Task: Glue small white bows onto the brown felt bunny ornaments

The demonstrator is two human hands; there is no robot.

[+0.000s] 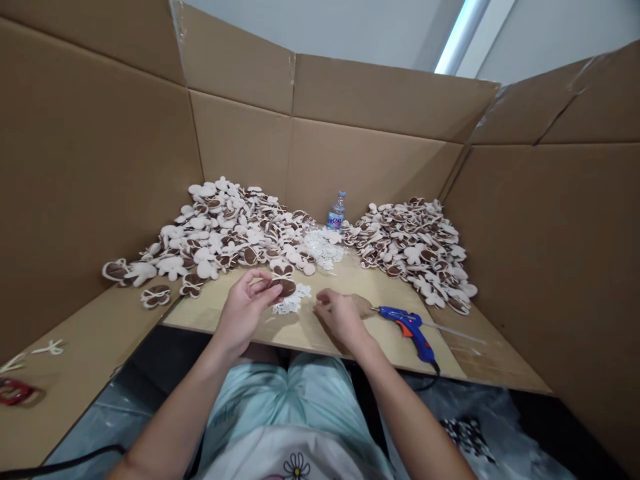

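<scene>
My left hand [246,305] is closed in a pinch on a brown and cream bow-shaped piece [283,287], held just above the cardboard work board [350,280]. A small white lace flower [291,301] lies right under that piece. My right hand [341,315] rests on the board a little to the right, fingers curled; what they hold, if anything, is too small to make out. A blue glue gun [411,328] lies on its side just right of my right hand, nozzle pointing toward it.
Two big heaps of brown and cream pieces lie at the back, one left [225,230], one right [417,243]. A pile of white lace flowers [323,248] and a water bottle [337,212] sit between them. Tall cardboard walls [550,233] surround the board.
</scene>
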